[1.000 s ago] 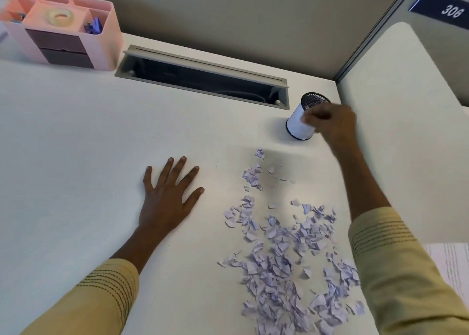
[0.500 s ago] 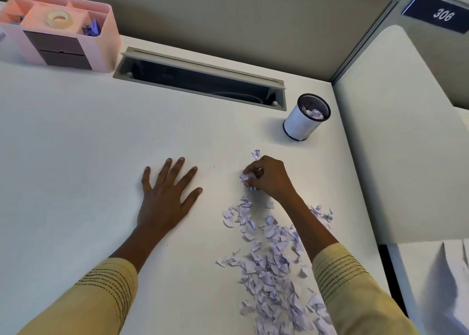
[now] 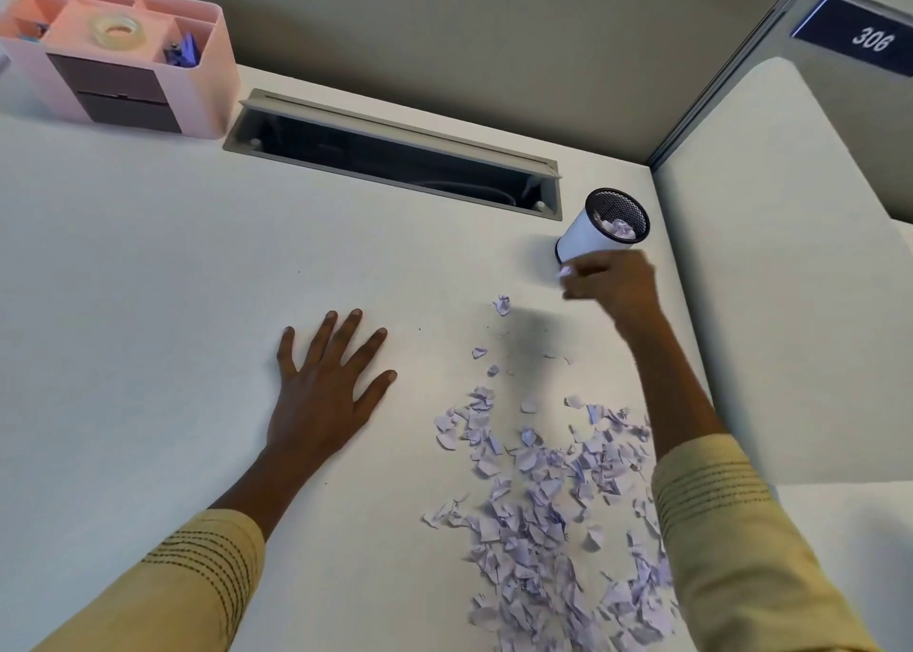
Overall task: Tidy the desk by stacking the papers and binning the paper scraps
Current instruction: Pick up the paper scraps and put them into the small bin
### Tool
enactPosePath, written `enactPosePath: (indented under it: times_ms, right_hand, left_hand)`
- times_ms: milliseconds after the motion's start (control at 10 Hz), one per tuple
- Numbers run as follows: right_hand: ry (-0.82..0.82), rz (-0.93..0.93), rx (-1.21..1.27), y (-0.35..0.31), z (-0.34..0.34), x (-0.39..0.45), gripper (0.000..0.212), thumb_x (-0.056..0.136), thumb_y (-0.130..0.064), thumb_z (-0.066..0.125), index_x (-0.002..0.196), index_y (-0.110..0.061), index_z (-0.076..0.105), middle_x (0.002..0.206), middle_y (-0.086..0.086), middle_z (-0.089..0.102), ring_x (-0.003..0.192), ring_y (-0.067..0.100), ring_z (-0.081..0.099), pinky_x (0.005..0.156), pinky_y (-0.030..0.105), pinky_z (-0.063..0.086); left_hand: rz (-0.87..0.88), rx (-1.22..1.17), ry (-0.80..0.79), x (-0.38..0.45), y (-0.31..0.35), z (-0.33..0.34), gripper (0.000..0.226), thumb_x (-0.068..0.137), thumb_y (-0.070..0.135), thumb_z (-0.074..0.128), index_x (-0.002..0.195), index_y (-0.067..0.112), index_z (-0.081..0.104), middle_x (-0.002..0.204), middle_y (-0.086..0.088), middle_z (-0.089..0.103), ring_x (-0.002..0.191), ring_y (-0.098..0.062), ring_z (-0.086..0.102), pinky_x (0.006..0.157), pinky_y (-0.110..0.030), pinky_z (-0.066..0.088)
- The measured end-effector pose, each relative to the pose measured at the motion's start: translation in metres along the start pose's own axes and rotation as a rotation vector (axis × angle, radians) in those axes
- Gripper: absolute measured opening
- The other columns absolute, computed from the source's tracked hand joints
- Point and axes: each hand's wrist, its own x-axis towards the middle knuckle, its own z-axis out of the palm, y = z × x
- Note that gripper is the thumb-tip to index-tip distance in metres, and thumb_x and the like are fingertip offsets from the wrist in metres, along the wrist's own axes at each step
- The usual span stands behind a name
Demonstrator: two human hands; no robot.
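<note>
The right hand point(image 3: 617, 283), at right centre of the frame, has its fingers point(image 3: 580, 272) bunched together and pinching a small lilac scrap point(image 3: 564, 271) that peeps out at the fingertips; the hand is motion-blurred, so how much paper it holds cannot be told. It hangs above the surface point(image 3: 148, 281), just below and in front of the small bin point(image 3: 583, 234), a white cylinder with a black mesh rim that already has crumpled lilac paper inside. A soft shadow lies on the surface below and left of the hand.

The left hand point(image 3: 323, 394), at centre frame, lies palm down with its fingers straight and spread, flat on the surface and holding nothing. Both forearms come up from the lower edge in yellow sleeves point(image 3: 197, 587) with dark stitched lines.

The paper scraps point(image 3: 538, 503) lie in a loose heap between the two arms at lower right, thinning upward into a few stray bits, the farthest one just left of the right hand.

Beyond the hands, an open cable tray slot point(image 3: 395, 157) runs across the back of the surface. In the upper left corner stands a pink desk organiser point(image 3: 197, 98) with a tape roll point(image 3: 117, 32) in its top. At upper right a blue sign point(image 3: 859, 36) reads 306.
</note>
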Motion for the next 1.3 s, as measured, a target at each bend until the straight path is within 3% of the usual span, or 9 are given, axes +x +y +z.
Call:
enactPosePath:
  times_ms: [200,300,500,600,900,1000,1100,1200,1300]
  right_hand:
    - [0.346,0.007,-0.098,-0.012,-0.042,0.072,0.020,0.072,-0.009,0.073,0.090,-0.004,0.075,0.085,0.015,0.072,0.070,0.018,0.064,0.076,0.030,0.052]
    - [0.285,0.008,-0.265,-0.012,-0.042,0.091,0.022,0.073,-0.010,0.074,0.094,-0.001,0.074,0.087,0.010,0.070,0.055,0.000,0.055,0.065,0.016,0.043]
    - [0.321,-0.043,-0.250,-0.025,-0.044,0.068,0.029,0.072,-0.006,0.073,0.100,-0.008,0.072,0.095,0.009,0.072,0.079,0.011,0.063,0.063,0.003,0.041]
    - [0.375,-0.085,-0.239,-0.013,-0.030,0.033,0.018,0.075,-0.009,0.068,0.091,-0.014,0.074,0.081,0.002,0.070,0.057,-0.006,0.058,0.062,0.004,0.041]
    - [0.107,0.165,-0.329,0.057,0.055,-0.056,0.039,0.080,0.006,0.057,0.115,-0.009,0.066,0.111,0.015,0.058,0.098,0.029,0.061,0.080,0.019,0.038]
    - [-0.016,0.052,-0.315,0.040,0.078,-0.063,0.039,0.079,0.009,0.054,0.112,-0.007,0.068,0.108,0.014,0.062,0.094,0.025,0.061,0.080,0.013,0.039]
    - [-0.108,-0.040,-0.202,0.023,0.084,-0.052,0.030,0.076,0.008,0.060,0.097,-0.008,0.074,0.099,0.012,0.071,0.084,0.023,0.066,0.085,0.030,0.052]
    - [-0.028,-0.155,-0.219,0.017,0.079,-0.028,0.024,0.080,-0.011,0.070,0.103,-0.016,0.071,0.109,0.007,0.067,0.097,0.022,0.064,0.090,0.033,0.049]
    - [-0.252,-0.147,-0.306,0.013,0.079,-0.019,0.054,0.081,-0.043,0.069,0.129,-0.022,0.056,0.143,0.003,0.044,0.130,0.018,0.041,0.108,0.034,0.033]
  left_hand:
    - [0.001,0.012,-0.013,0.000,0.000,0.000,0.060,0.093,0.060,0.023,0.142,0.031,0.043,0.154,-0.003,0.032,0.143,-0.025,0.027,0.113,-0.060,0.013]
    - [-0.003,0.006,-0.013,0.000,0.000,0.000,0.060,0.093,0.059,0.023,0.142,0.031,0.043,0.154,-0.002,0.031,0.144,-0.024,0.026,0.113,-0.060,0.013]
    - [-0.003,0.002,-0.011,0.000,0.000,0.001,0.060,0.093,0.059,0.023,0.142,0.031,0.043,0.154,-0.002,0.032,0.144,-0.025,0.026,0.113,-0.060,0.013]
    - [-0.006,0.009,-0.007,0.000,0.000,0.001,0.059,0.093,0.059,0.024,0.142,0.031,0.043,0.154,-0.003,0.032,0.143,-0.025,0.027,0.113,-0.059,0.012]
    - [-0.008,-0.010,-0.004,0.000,0.001,0.001,0.058,0.093,0.058,0.026,0.142,0.031,0.043,0.154,-0.002,0.031,0.144,-0.025,0.026,0.113,-0.060,0.012]
    - [-0.007,-0.002,-0.003,0.000,0.000,0.002,0.058,0.093,0.058,0.027,0.142,0.031,0.042,0.155,-0.002,0.031,0.144,-0.024,0.025,0.113,-0.060,0.012]
    - [-0.008,-0.017,0.011,0.000,0.000,0.002,0.057,0.093,0.058,0.029,0.142,0.031,0.043,0.154,-0.002,0.032,0.144,-0.024,0.025,0.113,-0.060,0.012]
    - [-0.003,-0.021,0.021,0.001,0.000,0.003,0.057,0.093,0.057,0.029,0.142,0.031,0.043,0.154,-0.003,0.032,0.143,-0.025,0.026,0.113,-0.060,0.013]
    - [-0.001,-0.013,0.027,0.000,-0.001,0.003,0.057,0.093,0.058,0.030,0.141,0.030,0.043,0.154,-0.003,0.032,0.143,-0.025,0.026,0.113,-0.060,0.013]
